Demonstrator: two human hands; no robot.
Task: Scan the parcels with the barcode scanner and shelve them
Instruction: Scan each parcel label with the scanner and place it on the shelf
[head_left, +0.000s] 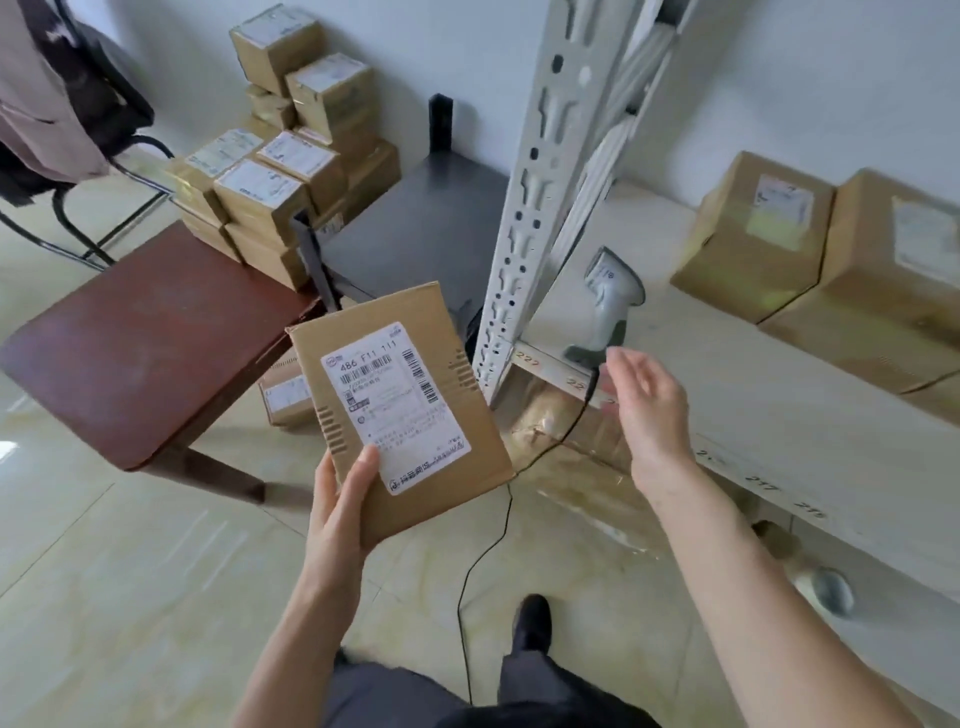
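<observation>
My left hand (340, 506) grips a flat brown cardboard parcel (395, 410) by its lower left corner, the white shipping label facing up at me. A grey barcode scanner (605, 306) lies on the white shelf board (727, 395) near the front left corner, its black cable trailing down to the floor. My right hand (644, 405) hovers just in front of the scanner's handle, fingers apart, holding nothing. Two larger brown parcels (810, 260) sit on the shelf at the right.
A white perforated shelf upright (535, 197) stands between parcel and scanner. A dark red low table (145, 338) is at left, with a stack of several small boxes (280, 171) behind it. A black chair (78, 156) stands far left. More boxes lie under the shelf.
</observation>
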